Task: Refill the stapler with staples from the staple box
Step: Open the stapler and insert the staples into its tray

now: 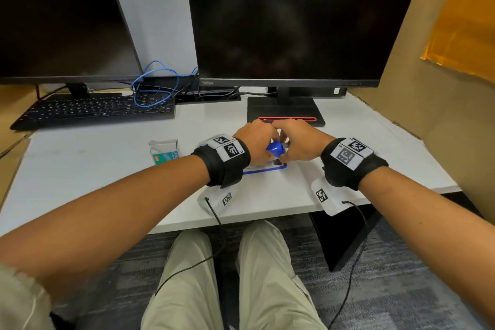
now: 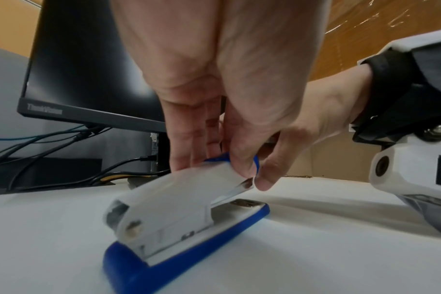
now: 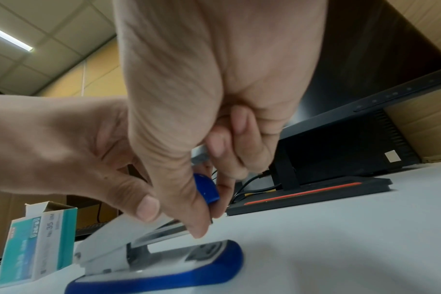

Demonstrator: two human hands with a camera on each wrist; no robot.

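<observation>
The stapler (image 2: 169,204) stands on the desk with its white body and blue base (image 3: 164,276), and its blue cap (image 1: 276,149) is swung up. My left hand (image 2: 214,165) grips the white body from above, thumb (image 3: 146,208) pressed on its top. My right hand (image 3: 209,218) pinches the raised blue cap (image 3: 207,189) between thumb and forefinger, the other fingers curled. A small grey metal piece (image 3: 200,157) shows just above the cap; I cannot tell what it is. The open staple box (image 1: 164,151) stands to the left of the stapler.
Two dark monitors stand at the back; the right monitor's base (image 1: 285,111) lies just beyond my hands. A black keyboard (image 1: 93,110) and blue cables (image 1: 154,86) are at the back left. Cardboard walls (image 1: 442,94) close off the right side.
</observation>
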